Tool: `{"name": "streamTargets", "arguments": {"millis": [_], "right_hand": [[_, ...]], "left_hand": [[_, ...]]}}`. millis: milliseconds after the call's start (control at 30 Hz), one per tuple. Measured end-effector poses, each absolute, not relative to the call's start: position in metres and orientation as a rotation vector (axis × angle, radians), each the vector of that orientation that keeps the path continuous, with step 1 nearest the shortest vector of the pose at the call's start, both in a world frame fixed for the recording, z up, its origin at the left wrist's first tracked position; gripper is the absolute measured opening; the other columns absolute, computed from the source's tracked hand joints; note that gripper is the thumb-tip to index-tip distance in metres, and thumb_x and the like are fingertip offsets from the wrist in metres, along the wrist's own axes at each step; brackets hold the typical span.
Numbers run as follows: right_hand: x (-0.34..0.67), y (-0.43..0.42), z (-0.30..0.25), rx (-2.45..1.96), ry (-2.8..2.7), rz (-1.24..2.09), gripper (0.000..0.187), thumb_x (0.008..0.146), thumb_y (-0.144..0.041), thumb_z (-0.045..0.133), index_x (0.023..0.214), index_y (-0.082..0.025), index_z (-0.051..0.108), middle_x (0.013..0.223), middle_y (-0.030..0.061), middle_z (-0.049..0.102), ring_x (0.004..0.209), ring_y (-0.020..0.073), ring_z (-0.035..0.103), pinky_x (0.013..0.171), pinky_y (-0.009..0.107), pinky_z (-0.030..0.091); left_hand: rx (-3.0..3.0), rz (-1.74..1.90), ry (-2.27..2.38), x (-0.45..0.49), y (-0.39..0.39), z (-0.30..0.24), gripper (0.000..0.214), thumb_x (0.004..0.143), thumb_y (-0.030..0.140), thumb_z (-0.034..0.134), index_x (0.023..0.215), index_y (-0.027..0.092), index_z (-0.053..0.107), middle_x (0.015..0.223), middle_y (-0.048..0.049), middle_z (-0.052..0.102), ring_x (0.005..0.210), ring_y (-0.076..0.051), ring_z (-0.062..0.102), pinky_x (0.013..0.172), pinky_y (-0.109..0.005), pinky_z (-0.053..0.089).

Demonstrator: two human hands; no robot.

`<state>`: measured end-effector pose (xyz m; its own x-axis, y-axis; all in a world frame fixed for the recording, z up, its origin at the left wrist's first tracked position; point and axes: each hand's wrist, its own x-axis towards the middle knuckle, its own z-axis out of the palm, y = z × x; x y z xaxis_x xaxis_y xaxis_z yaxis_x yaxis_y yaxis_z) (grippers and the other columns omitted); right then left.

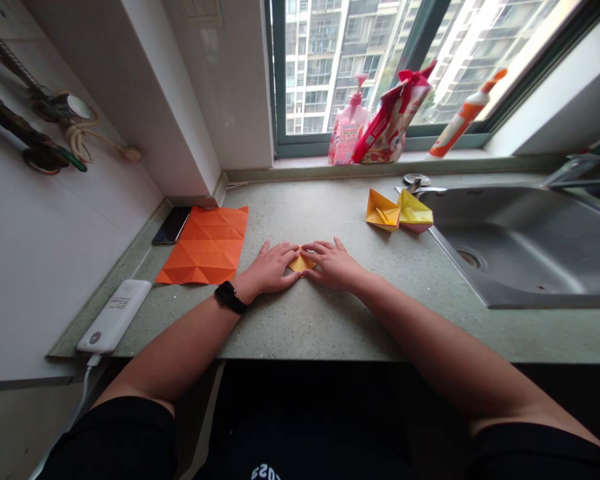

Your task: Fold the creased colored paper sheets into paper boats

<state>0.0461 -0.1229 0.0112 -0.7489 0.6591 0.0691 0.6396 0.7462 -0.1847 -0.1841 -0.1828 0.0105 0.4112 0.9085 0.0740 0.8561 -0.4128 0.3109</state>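
A small piece of folded yellow origami paper (301,264) lies on the speckled grey-green countertop (300,327), partly covered by both hands. My left hand (273,267), with a black smartwatch (230,297) on its wrist, presses its fingertips on the paper from the left. My right hand (333,264) holds it from the right, with its fingertips almost meeting those of the left. Its underside and full shape are hidden.
Left of my hands lie a creased orange paper sheet (205,245), a phone (171,225) and a white power bank (115,315). Two folded yellow-orange paper models (399,210) stand by a steel sink (520,247). Bottles and a red bag stand on the windowsill (380,162).
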Motion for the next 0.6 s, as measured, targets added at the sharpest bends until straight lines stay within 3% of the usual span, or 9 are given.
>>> {"name": "streamTargets", "arguments": {"millis": [133,233,400,600], "right_hand": [[0.047,-0.122,0.008,-1.070,-2.806,0.234,0.055,0.105,-0.047,0.068,0.158,-0.034,0.064,0.165,0.0107,0.062,0.155,0.0406,0.051,0.130,0.079,0.025],[0.048,-0.120,0.004,-1.094,-2.824,0.239,0.060,0.106,-0.050,0.065,0.163,-0.032,0.059,0.170,0.0105,0.057,0.159,0.0431,0.046,0.130,0.079,0.026],[0.051,-0.113,-0.005,-1.108,-2.860,0.238,0.072,0.106,-0.059,0.059,0.172,-0.030,0.047,0.180,0.0090,0.040,0.166,0.0494,0.032,0.128,0.082,0.028],[0.051,-0.113,-0.011,-1.114,-2.857,0.217,0.074,0.108,-0.063,0.051,0.175,-0.033,0.041,0.182,0.0075,0.035,0.168,0.0487,0.029,0.130,0.078,0.028]], "left_hand": [[2.424,0.354,1.570,-0.186,-0.182,0.011,0.058,0.107,0.052,0.060,0.159,0.027,0.056,0.171,-0.0126,0.052,0.165,-0.035,0.039,0.139,-0.070,0.011],[2.402,0.277,1.597,-0.188,-0.180,0.013,0.070,0.107,0.057,0.060,0.168,0.025,0.047,0.178,-0.0132,0.043,0.169,-0.038,0.031,0.138,-0.072,0.009],[2.398,0.087,1.649,-0.187,-0.178,0.014,0.079,0.109,0.063,0.051,0.176,0.025,0.035,0.184,-0.0132,0.028,0.173,-0.041,0.018,0.138,-0.073,0.006],[2.433,0.033,1.693,-0.185,-0.181,0.008,0.077,0.113,0.062,0.037,0.179,0.026,0.026,0.186,-0.0113,0.024,0.175,-0.039,0.013,0.138,-0.072,0.002]]}}
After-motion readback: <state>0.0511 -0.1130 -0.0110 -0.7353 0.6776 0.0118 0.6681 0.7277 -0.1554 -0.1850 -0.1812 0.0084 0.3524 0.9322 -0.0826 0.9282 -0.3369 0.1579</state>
